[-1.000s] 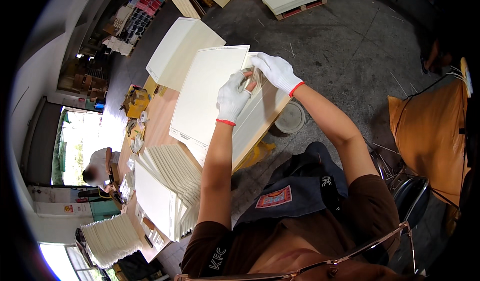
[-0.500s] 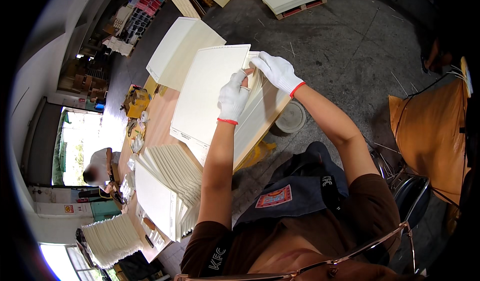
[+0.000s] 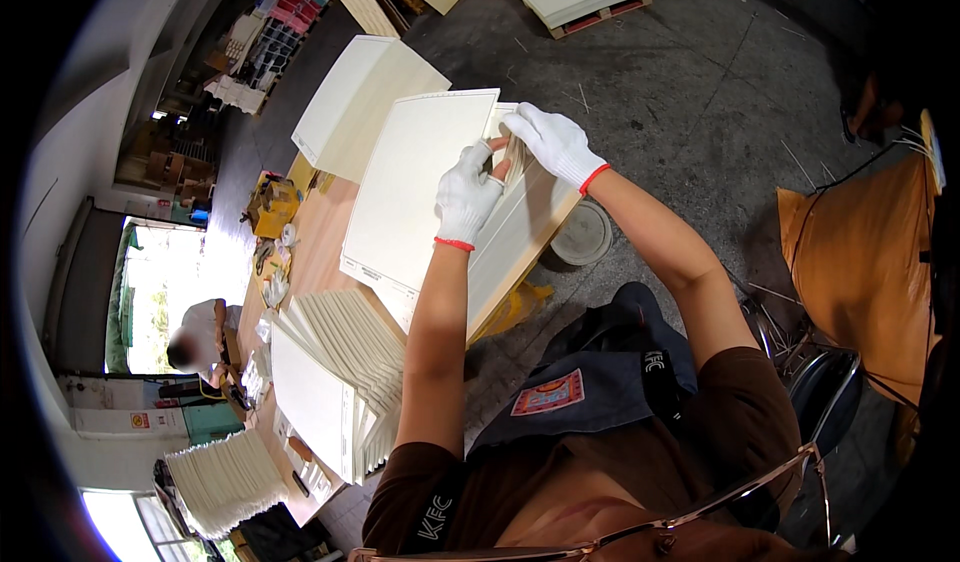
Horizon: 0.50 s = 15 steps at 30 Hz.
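A large stack of white printed paper sheets (image 3: 415, 152) lies on the wooden table in front of me. My left hand (image 3: 468, 197), in a white glove with a red cuff, is at the sheets' right edge. Its thumb and a fingertip show bare and stand apart beside the fanned edges. My right hand (image 3: 553, 144), gloved the same way, curls over the stack's far right corner, where several sheet edges bend up beneath its fingers. The fingertips of that hand are partly hidden.
Nearer on the left stands a fanned pile of sheets (image 3: 330, 382); another stack (image 3: 370, 102) lies beyond. A yellow box (image 3: 274, 205) and small tools line the table's left side. A person (image 3: 205, 332) sits farther left. A round bucket (image 3: 582, 235) and orange sack (image 3: 850, 272) stand right.
My left thumb has moved slightly away from its neighbouring finger, widening the gap beside the sheet edges. My right hand stays at the corner.
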{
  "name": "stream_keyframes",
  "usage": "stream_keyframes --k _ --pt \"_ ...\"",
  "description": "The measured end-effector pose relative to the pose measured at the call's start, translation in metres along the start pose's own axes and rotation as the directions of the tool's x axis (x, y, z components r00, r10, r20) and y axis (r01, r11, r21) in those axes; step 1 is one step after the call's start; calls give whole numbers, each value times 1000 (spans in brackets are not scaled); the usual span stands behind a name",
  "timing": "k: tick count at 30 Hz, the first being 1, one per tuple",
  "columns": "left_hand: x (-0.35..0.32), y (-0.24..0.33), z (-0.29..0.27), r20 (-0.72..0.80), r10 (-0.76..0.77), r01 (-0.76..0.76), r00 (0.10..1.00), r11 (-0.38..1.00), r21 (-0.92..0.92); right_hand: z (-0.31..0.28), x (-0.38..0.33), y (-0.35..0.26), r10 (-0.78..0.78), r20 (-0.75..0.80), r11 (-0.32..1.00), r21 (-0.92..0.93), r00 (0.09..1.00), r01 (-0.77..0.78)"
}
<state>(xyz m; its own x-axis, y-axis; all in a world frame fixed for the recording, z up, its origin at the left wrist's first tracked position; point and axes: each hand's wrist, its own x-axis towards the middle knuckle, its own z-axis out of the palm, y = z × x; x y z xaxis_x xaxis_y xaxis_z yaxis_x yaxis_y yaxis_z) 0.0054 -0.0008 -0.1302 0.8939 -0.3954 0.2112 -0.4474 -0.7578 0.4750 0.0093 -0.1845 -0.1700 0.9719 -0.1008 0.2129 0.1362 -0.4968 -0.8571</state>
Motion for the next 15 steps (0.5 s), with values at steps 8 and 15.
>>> stream_keyframes --k 8,15 --pt "1 0 2 -2 30 -29 1000 999 42 3 1 6 -16 -9 1000 -21 1000 16" --pt "1 2 4 6 8 -9 1000 993 117 4 1 7 -2 -9 1000 -14 1000 2"
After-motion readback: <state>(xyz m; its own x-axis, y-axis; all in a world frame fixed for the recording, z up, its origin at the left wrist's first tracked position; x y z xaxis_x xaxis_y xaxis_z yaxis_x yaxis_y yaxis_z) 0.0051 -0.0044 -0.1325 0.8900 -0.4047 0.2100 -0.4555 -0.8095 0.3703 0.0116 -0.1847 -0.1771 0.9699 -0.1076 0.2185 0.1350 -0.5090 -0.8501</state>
